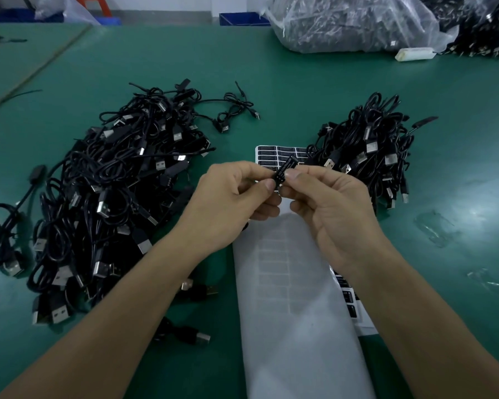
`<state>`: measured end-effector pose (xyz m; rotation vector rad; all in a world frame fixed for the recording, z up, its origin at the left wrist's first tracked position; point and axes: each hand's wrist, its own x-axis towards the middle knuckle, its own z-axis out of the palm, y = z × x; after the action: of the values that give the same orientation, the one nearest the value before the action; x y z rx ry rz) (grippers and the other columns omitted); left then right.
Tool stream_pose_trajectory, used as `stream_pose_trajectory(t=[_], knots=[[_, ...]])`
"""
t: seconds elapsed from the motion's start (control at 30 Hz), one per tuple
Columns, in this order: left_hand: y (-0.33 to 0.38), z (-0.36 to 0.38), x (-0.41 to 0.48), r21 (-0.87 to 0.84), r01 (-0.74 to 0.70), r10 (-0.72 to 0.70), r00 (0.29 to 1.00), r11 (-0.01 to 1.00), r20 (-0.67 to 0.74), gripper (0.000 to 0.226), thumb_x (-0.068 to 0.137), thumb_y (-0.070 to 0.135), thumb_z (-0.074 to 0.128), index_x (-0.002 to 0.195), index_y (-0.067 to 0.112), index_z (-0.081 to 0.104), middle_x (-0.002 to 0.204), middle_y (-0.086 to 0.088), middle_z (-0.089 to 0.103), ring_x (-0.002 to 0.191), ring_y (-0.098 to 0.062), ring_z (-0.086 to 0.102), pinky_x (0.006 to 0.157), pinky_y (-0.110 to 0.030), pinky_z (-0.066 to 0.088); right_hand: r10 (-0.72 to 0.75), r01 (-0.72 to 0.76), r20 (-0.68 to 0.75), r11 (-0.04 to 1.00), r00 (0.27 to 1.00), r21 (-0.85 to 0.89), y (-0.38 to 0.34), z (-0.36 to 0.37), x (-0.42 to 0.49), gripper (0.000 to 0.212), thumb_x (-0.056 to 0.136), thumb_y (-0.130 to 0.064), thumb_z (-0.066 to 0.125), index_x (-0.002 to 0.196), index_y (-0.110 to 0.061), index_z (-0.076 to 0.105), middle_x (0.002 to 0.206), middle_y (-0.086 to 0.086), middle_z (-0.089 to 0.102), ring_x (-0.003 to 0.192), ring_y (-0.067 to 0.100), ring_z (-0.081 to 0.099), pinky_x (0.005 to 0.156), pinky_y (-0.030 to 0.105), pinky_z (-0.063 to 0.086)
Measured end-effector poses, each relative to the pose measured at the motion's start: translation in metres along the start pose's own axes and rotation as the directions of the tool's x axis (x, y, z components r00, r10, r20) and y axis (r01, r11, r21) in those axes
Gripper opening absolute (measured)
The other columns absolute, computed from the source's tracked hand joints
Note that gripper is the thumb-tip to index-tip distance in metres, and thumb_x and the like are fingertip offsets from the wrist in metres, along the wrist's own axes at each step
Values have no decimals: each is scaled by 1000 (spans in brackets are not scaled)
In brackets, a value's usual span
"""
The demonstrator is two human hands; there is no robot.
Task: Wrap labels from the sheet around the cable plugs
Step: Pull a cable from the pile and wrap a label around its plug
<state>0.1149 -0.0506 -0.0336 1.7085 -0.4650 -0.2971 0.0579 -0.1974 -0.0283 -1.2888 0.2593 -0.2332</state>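
Two hands, one plug. Left hand [234,197] and right hand [329,208] both pinching plug [281,176] between thumb and fingers [293,175]; held above tabletop [271,82] at centre, just at 6 o'clock of the printed end of sheet [274,154].

Step, by judgement: label [286,166] being wrapped round plug body. For a clean wrap:
- keep print square to the long edge
- roll with both thumbs, pressing from the middle outward against creases
- close the seam on the underside, edges flush
- keep fingertips off the adhesive

Plug: small, black, oblong; white lettering along the upper face. Cable run behind the hands: cannot tell.

Sheet: black labels in rows at 12 o'clock of the hands; white stripped length running to 6 o'clock under the wrists.

Cable piles: large [113,197] at 9 o'clock, smaller [372,148] at 2 o'clock. Finished pile: cannot tell.
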Motion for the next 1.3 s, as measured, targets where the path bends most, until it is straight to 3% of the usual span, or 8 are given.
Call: stream_pose_trajectory(t=[0.27, 0.53, 0.77, 1.0, 1.3], knots=[[3, -3, -2, 23, -16, 13, 993, 1000, 116, 25, 100, 1, 55, 109, 15, 73, 89, -6, 79, 82, -17, 77, 75, -24, 61, -2, 3, -16, 1000, 1000, 22, 1, -2, 3, 18, 86, -6, 72, 72, -16, 78, 72, 2, 70, 71, 11, 63, 64, 21, 50], [0, -1, -2, -32, 6, -3, 995, 999, 99, 26, 101, 1, 54, 106, 19, 72, 89, -7, 79, 82, -20, 77, 73, -24, 61, -62, 60, -26, 996, 998, -63, 2, -1, 2, 28, 90, -9, 69, 68, -24, 80, 73, -1, 72, 74, 12, 64, 65, 22, 49], [1, 1, -2, -105, 30, -20, 995, 994, 97, 21, 100, 0, 55, 112, 11, 68, 89, -7, 79, 82, -20, 77, 72, -24, 60, -179, 161, -69, 963, 981, -215, 4, 0, 0, 23, 88, -12, 72, 70, -24, 79, 74, -1, 74, 74, 11, 66, 64, 17, 49], [4, 1, -3, -156, 32, -15, 994, 987, 104, 20, 101, 1, 56, 103, 17, 68, 88, -9, 79, 83, -21, 77, 71, -24, 60, -229, 210, -49, 945, 972, -249, 2, 1, -1, 19, 89, -9, 71, 75, -21, 77, 70, -4, 73, 66, 4, 64, 64, 14, 49], [5, 1, -3, -161, 43, -27, 995, 986, 99, 17, 100, 1, 57, 108, 12, 68, 88, -10, 78, 82, -21, 77, 71, -24, 60, -272, 252, -37, 928, 962, -275, 3, 1, -1, 19, 88, -8, 72, 75, -21, 75, 65, -8, 72, 59, -2, 62, 61, 11, 49]])
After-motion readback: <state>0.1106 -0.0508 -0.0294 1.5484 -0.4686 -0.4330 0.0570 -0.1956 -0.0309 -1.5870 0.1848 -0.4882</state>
